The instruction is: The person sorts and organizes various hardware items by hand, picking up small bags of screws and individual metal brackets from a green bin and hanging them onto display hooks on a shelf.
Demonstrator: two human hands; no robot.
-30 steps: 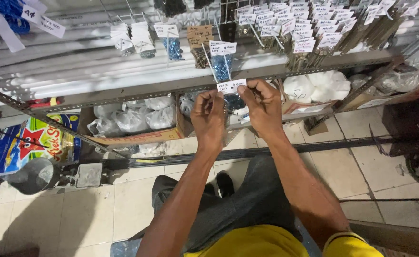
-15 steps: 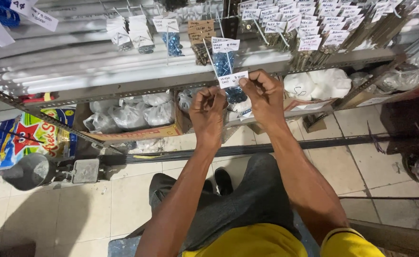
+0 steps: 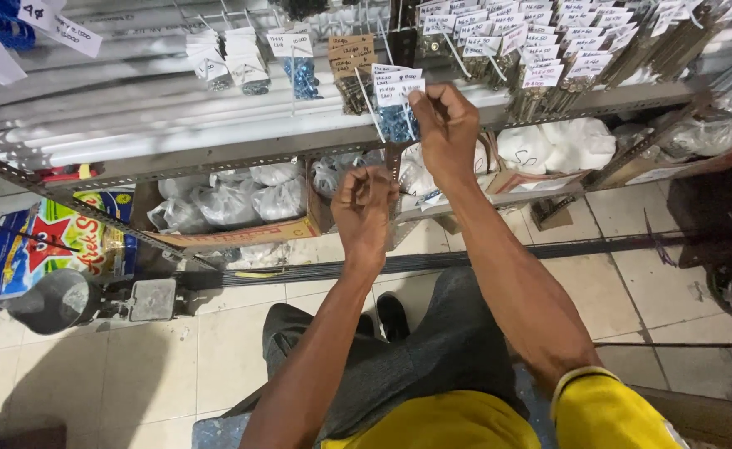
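Right hand [image 3: 445,125], upper centre of the frame: fingers pinched on the top of a small clear packet of blue parts [image 3: 397,122] with a white paper tag [image 3: 399,90], hanging at a wire hook [image 3: 366,104] in front of the metal shelf [image 3: 241,158]. Left hand [image 3: 364,208], centre of the frame, just below: fingers curled in; whether it holds anything cannot be told. Judgement: packet is light, its film soft and slippery, contents loose and hard. Best taken at the stiffer tagged top edge, not the bag body. Neighbouring tagged packets [image 3: 541,58] hang close at upper right; snagging is possible.
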